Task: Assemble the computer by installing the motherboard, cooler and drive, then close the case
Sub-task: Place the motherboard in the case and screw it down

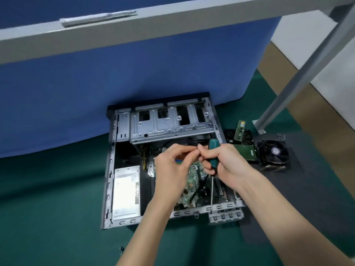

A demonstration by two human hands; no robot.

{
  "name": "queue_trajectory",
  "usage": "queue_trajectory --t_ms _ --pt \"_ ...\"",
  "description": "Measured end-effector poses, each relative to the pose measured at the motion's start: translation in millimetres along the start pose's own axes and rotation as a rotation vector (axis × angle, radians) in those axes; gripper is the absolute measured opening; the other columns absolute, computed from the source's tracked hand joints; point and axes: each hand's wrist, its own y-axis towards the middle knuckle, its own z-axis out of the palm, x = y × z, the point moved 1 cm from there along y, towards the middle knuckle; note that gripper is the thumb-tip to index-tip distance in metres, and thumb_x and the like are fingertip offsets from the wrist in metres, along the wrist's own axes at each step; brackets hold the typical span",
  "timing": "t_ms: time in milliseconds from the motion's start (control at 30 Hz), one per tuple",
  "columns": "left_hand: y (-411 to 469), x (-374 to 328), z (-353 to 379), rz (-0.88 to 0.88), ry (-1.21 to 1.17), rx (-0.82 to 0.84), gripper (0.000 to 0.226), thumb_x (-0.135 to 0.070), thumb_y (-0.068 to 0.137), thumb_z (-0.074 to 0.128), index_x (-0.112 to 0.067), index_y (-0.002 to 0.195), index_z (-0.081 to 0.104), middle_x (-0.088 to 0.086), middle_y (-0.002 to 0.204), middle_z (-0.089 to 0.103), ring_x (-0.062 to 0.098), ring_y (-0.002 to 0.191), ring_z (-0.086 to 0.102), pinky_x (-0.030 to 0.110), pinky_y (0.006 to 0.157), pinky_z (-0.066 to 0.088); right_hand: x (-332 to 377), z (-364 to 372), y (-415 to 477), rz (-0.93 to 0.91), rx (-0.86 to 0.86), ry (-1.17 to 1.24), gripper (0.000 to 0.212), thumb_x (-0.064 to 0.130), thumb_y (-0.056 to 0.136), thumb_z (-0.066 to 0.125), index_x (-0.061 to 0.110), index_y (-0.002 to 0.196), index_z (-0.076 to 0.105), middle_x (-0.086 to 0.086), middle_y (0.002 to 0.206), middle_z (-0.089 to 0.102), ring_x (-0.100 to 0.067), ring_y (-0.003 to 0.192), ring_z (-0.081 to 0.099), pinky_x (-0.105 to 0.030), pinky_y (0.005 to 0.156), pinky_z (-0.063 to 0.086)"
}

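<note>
Head view. The right hand (226,162) grips the green-handled steel screwdriver (212,150), shaft pointing down. The left hand (172,164) has its fingertips pinched at the right fingertips; what they hold cannot be told. Both are above the green motherboard (192,179), which lies inside the open grey sheet-metal case (112,169). The black fan cooler (272,152) and the green-backed drive (245,152) lie outside, to the right.

Recommended: seat any screw squarely on the tip and keep the shaft upright.

The label on the silver power supply (126,192) is illegible.

Teal screwdriver (212,152), green motherboard (192,177), blue partition (134,77), green mat (48,198).
</note>
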Motion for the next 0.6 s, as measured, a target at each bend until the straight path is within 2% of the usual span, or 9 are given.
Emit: queue_trajectory --t_ms 167,300,367,500,600 --pt "12 30 -28 0.067 0.211 0.009 0.008 -0.018 0.085 0.069 -0.013 0.091 0.074 -0.006 0.084 0.066 0.005 0.078 0.062 0.022 0.074 0.050 -22 21 25 0.134 0.057 0.071 0.009 0.004 0.083 0.066 -0.004 0.079 0.063 -0.011 0.069 0.056 -0.013 0.046 0.044 -0.022 0.039 0.032" --pt "19 52 -40 0.272 0.597 0.059 0.009 -0.015 0.088 0.066 -0.009 0.093 0.069 -0.001 0.085 0.061 0.019 0.071 0.056 0.033 0.064 0.048 -35 30 44 0.189 0.082 0.053 0.012 0.004 0.079 0.068 -0.006 0.086 0.065 -0.013 0.074 0.061 -0.013 0.048 0.045 -0.022 0.039 0.033" --pt "23 64 -48 0.305 0.708 0.097 0.007 -0.014 0.088 0.066 -0.008 0.092 0.068 0.000 0.084 0.060 0.019 0.066 0.053 0.033 0.059 0.046 -38 28 53 0.171 0.060 -0.026 0.016 0.004 0.078 0.068 -0.006 0.090 0.067 -0.013 0.076 0.066 -0.013 0.047 0.046 -0.023 0.040 0.033" --pt "40 94 -76 0.026 0.829 0.162 0.005 -0.020 0.089 0.064 -0.017 0.091 0.066 -0.005 0.088 0.061 0.018 0.075 0.059 0.033 0.067 0.048 -40 18 74 0.035 -0.009 -0.440 0.009 0.005 0.086 0.066 0.006 0.095 0.069 -0.011 0.082 0.071 -0.013 0.042 0.048 -0.021 0.037 0.032" --pt "59 108 -87 -0.192 0.799 0.280 0.001 -0.023 0.088 0.065 -0.022 0.087 0.066 -0.005 0.085 0.064 0.016 0.079 0.061 0.033 0.072 0.051 -50 25 102 -0.021 0.013 -0.793 0.016 0.008 0.087 0.067 0.013 0.102 0.066 -0.009 0.093 0.069 -0.010 0.045 0.050 -0.020 0.041 0.040"
